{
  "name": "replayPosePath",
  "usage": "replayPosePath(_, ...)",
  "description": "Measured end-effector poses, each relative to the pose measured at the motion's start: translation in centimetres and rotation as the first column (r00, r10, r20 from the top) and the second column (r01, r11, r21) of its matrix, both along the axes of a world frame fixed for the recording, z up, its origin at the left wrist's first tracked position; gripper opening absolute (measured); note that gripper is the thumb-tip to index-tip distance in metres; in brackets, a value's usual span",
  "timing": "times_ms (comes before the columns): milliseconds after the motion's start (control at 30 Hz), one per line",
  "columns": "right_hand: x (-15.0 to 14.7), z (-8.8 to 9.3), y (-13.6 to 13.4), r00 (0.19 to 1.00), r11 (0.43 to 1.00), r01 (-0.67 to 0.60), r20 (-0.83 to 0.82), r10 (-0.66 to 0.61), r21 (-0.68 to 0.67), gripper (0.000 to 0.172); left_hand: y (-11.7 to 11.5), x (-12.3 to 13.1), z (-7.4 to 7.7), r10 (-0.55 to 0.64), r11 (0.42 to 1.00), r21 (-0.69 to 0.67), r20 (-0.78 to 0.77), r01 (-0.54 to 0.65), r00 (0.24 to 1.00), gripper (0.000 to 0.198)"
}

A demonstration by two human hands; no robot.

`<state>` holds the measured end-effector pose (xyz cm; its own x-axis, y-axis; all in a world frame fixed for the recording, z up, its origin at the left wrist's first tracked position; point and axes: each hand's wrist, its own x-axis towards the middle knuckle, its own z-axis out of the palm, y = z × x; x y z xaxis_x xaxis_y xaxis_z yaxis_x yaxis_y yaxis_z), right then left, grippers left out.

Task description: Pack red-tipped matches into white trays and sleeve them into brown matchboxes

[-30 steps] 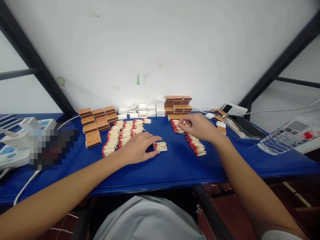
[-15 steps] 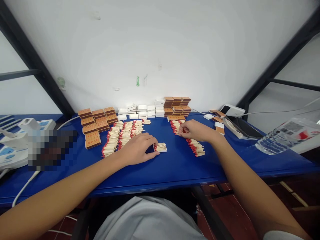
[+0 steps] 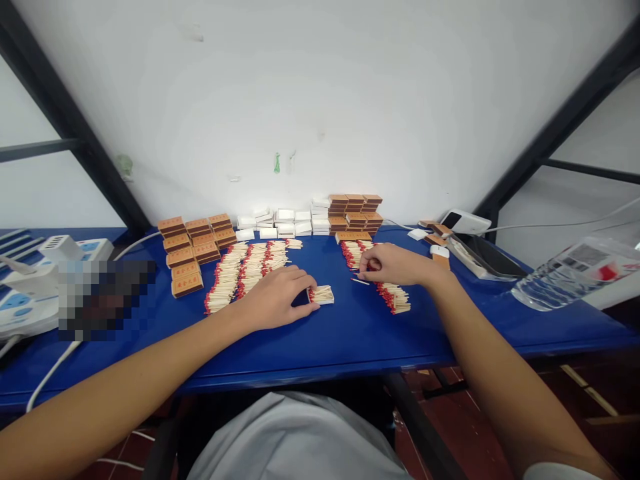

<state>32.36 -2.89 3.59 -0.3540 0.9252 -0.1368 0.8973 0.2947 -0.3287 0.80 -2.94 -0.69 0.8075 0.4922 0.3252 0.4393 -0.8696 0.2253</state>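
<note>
My left hand [image 3: 275, 297] rests on the blue table [image 3: 350, 333], its fingers closed around the left end of a small open matchbox tray [image 3: 323, 294] partly filled with red-tipped matches. My right hand [image 3: 393, 265] lies over the right row of matches [image 3: 393, 295], its fingers pinched on a few matches. One loose match [image 3: 360, 281] lies just left of that hand. A wider spread of matches [image 3: 245, 267] lies beyond my left hand.
Orange matchboxes stand stacked at the back left [image 3: 195, 243] and back centre [image 3: 356, 210], with white inner trays [image 3: 280, 222] between them. A power strip [image 3: 30, 293] sits at far left, a phone and charger [image 3: 475, 247] and a plastic water bottle [image 3: 575, 273] at right.
My right hand has dropped from above the match row onto it and drawn slightly left, pinching matches; a loose match now lies beside it. My left hand has stayed on the tray.
</note>
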Motion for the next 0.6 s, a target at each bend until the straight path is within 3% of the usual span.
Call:
replayPosePath(133, 0.10, -0.21, -0.05, 1.000, 0.999, -0.004, -0.013, 0.004, -0.035, 0.037, 0.00, 0.02, -0.06, 0.024, 1.000, 0.005, -0.006, -0.024, 1.000, 0.028)
replayPosePath(600, -0.20, -0.02, -0.69, 0.998, 0.995, -0.046, -0.047, 0.041, -0.091, 0.034, 0.19, 0.01, -0.13, -0.042, 0.999, 0.015, 0.011, 0.042, 0.999, 0.021)
